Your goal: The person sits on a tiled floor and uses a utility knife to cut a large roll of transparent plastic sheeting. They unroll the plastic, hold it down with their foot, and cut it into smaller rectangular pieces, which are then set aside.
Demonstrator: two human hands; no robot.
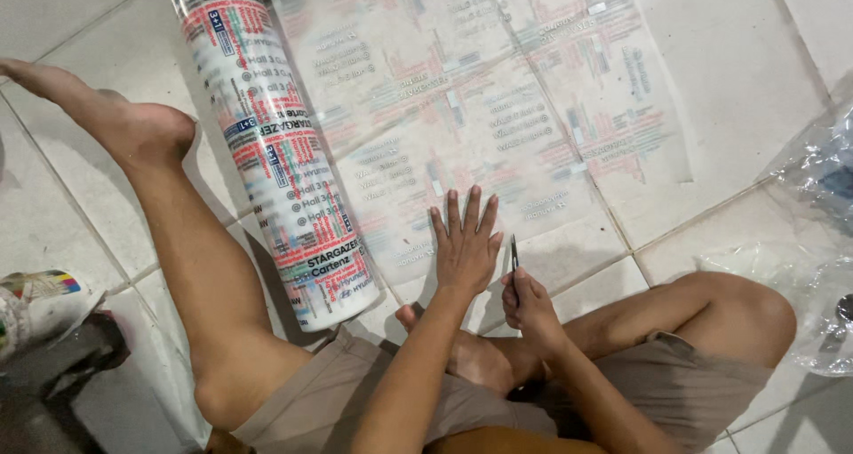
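While the left hand (466, 245) presses flat on the printed film sheet (462, 125) spread over the floor | right hand (530, 305) fingers clench a small blade (514, 254) | risk: blade, just beside left fingertips, may nick them or tear film crookedly.

the left hand (466, 245) lies flat, palm down, fingers spread and pointing away, its forearm crossing the lap, while the right hand (528, 301) sits just beside it, fingers curled into a tight grip.
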